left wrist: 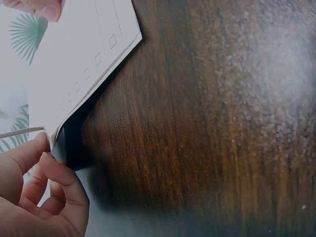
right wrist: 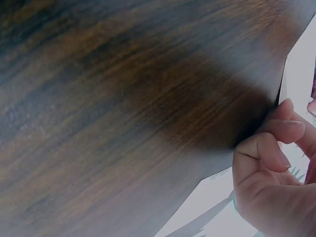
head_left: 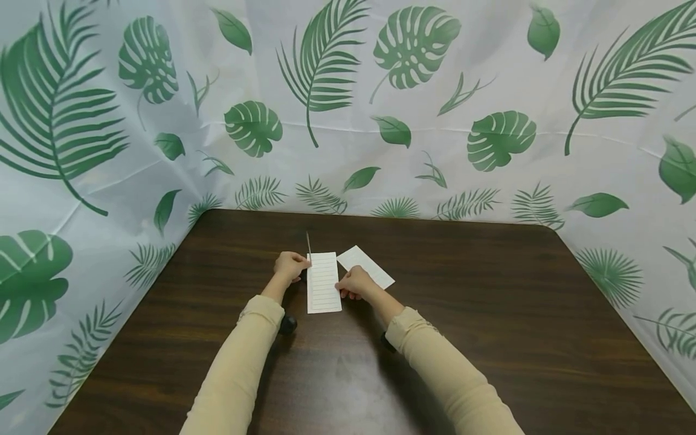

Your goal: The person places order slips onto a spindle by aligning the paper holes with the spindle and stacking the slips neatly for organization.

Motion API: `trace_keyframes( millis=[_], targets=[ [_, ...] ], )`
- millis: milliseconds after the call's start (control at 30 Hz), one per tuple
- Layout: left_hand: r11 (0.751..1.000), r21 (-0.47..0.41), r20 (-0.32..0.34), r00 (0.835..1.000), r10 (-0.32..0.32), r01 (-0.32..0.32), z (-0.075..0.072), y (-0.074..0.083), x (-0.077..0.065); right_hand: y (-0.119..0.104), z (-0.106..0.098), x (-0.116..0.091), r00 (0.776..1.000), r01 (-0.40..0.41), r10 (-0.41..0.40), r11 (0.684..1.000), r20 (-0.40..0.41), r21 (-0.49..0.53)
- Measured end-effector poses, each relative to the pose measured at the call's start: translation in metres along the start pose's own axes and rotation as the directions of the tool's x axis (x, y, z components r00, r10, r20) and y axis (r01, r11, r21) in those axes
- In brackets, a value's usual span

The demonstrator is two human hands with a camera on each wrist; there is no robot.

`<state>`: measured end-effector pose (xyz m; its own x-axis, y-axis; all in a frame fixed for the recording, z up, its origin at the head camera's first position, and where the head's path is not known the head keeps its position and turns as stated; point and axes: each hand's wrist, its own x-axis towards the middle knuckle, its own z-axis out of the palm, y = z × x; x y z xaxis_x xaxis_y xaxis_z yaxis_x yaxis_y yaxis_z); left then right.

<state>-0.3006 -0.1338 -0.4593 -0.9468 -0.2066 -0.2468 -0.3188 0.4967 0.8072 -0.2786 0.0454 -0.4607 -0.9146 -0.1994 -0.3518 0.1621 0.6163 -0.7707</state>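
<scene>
A white lined notepad (head_left: 324, 290) with a column of small checkboxes is between the two hands, its long side pointing away from me. My left hand (head_left: 290, 266) pinches its upper left edge between thumb and fingertips. From those fingertips a thin strip (head_left: 308, 244) sticks out past the far edge; the left wrist view shows the strip (left wrist: 22, 132) too. At the pad's right edge, my right hand (head_left: 356, 284) pinches the paper with thumb and forefinger, other fingers curled. A second white sheet (head_left: 372, 269) lies slanted on the table, partly behind the right hand.
The dark brown wooden table (head_left: 489, 314) stretches around the papers, with rounded far corners. A white curtain (head_left: 348, 145) printed with green leaves hangs behind it and at both sides. Dark wrist devices (head_left: 288, 325) show beneath the sleeves.
</scene>
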Motion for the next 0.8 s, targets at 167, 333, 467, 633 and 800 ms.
trace_keyframes(
  millis=[167, 333, 467, 633, 800],
  targets=[
    [0.996, 0.083, -0.017, 1.0, 0.024, -0.022, 0.001, 0.003, -0.002, -0.005, -0.001, -0.008, 1.0, 0.025, -0.026, 0.996, -0.007, -0.081],
    [0.989, 0.145, -0.028, 0.999, 0.047, -0.042, 0.002, 0.005, -0.005, -0.005, 0.001, -0.006, 0.999, 0.03, -0.033, 0.991, -0.019, -0.134],
    [0.989, 0.14, -0.026, 0.998, 0.057, -0.052, 0.003, 0.006, -0.005, 0.019, 0.006, 0.031, 0.996, 0.084, -0.088, 0.978, -0.012, -0.19],
    [0.997, 0.073, -0.027, 0.999, 0.036, -0.034, 0.004, 0.005, -0.007, 0.071, 0.02, 0.097, 0.992, 0.125, -0.126, 0.968, 0.009, -0.218],
    [1.0, 0.004, -0.051, 0.998, 0.025, -0.025, 0.003, 0.002, -0.011, 0.091, 0.026, 0.117, 0.989, 0.149, -0.146, 0.969, 0.032, -0.197]
  ],
)
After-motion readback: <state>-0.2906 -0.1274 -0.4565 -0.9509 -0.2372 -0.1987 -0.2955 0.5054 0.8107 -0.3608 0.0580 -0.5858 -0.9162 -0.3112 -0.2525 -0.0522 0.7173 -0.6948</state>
